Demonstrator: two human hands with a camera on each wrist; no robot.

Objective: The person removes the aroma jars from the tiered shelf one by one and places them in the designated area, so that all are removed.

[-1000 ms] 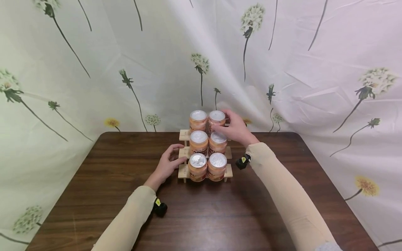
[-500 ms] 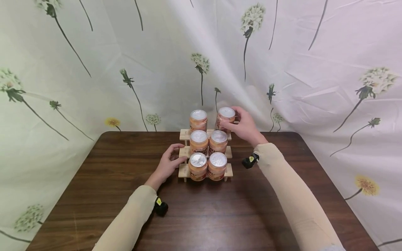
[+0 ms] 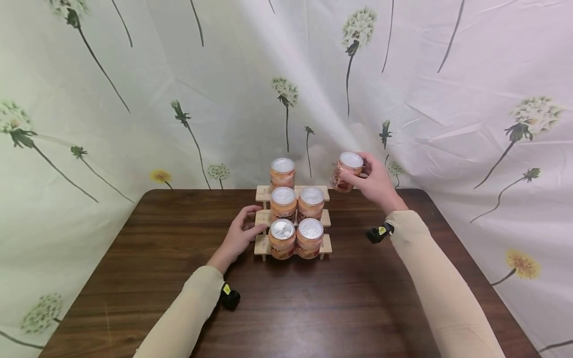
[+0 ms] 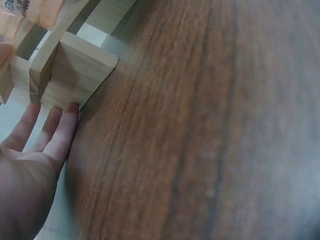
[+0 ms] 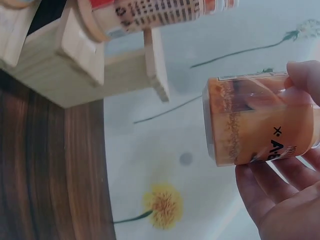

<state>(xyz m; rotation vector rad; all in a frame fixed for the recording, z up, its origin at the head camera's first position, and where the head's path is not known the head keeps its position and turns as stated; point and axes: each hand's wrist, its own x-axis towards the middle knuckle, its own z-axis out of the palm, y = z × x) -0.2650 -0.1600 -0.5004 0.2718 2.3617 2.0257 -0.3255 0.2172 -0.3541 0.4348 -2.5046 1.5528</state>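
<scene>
Right of the frame's centre, we see our right hand point(image 3: 377, 183) gripping a glossy, orange cylindrical jar point(image 3: 347, 172) with a silvery lid, slightly tilted, apart from the pale wooden three-step rack point(image 3: 326, 218). Our left hand point(image 3: 237, 234), fingers extended and spread, touches its left side mid-frame. Five matching jars point(image 3: 309, 247) stand above the dark, streaky-grained tabletop point(image 3: 286, 308).
</scene>
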